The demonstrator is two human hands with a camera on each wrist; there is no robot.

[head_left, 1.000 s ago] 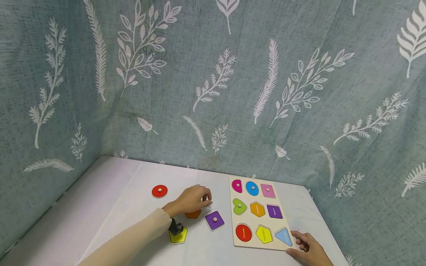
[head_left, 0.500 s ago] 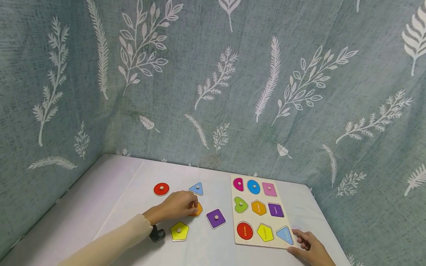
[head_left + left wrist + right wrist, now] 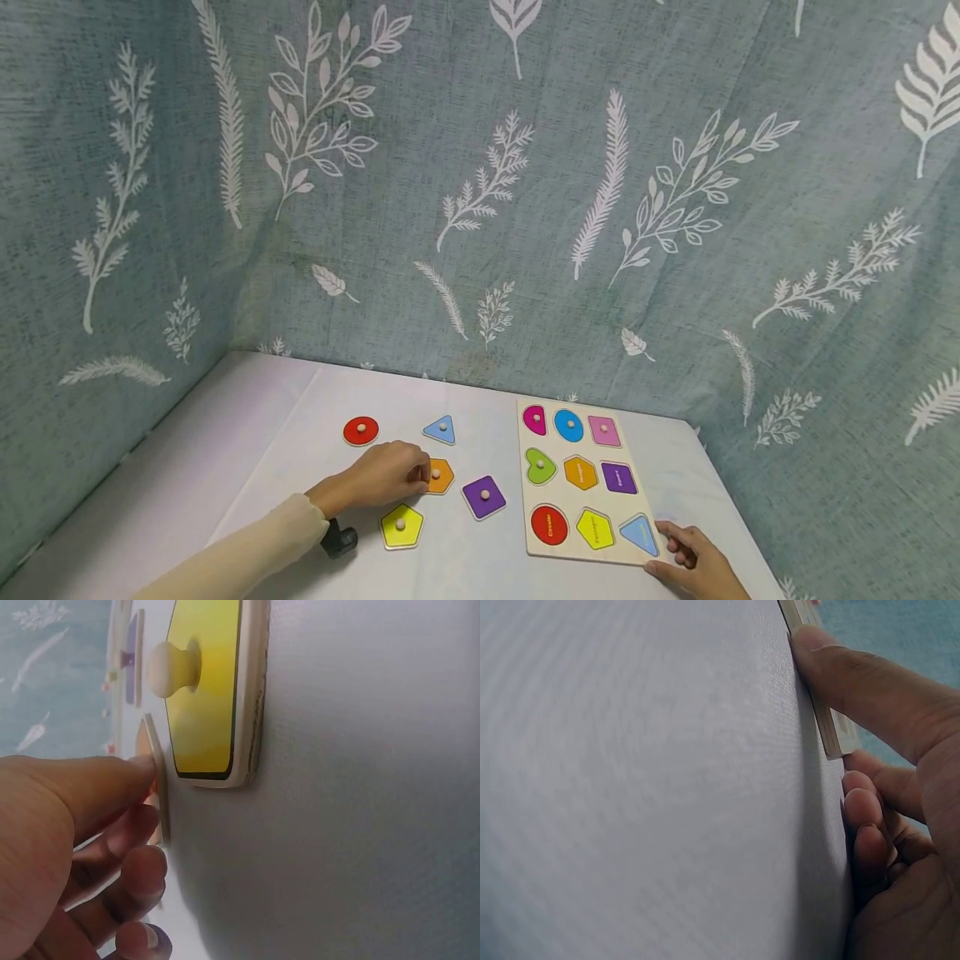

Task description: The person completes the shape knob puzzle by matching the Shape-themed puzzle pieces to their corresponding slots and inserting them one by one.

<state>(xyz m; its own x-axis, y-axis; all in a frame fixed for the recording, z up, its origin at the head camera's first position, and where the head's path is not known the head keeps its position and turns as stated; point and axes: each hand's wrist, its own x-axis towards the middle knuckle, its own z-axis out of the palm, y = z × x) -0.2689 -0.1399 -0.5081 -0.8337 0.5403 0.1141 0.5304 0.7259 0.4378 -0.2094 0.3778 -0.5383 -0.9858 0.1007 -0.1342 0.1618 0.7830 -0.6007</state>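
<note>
My left hand (image 3: 386, 473) is at the left edge of the orange hexagon puzzle piece (image 3: 442, 477), its loosely bent fingertips right by the piece's knob. In the left wrist view, thumb and index finger stand a little apart in front of the orange piece. The yellow pentagon piece (image 3: 214, 690) lies close by, its round knob facing up. At the near right corner of the wooden puzzle board (image 3: 517, 500), my right hand (image 3: 699, 567) holds the board, thumb on the near edge (image 3: 821, 712) and index finger at the side, the other fingers curled.
Around the left hand lie a red circle piece (image 3: 361, 431), a light blue triangle piece (image 3: 440, 429) and a purple square piece (image 3: 483, 497). Along the board's far side sit magenta, blue and pink pieces, plus a green heart (image 3: 539, 467). A leaf-patterned curtain (image 3: 480, 208) encloses the white table.
My left hand has drawn back leftward, from between the triangle and the purple square to the orange hexagon's left side, uncovering the triangle and yellow pentagon. My right hand stays at the board's corner.
</note>
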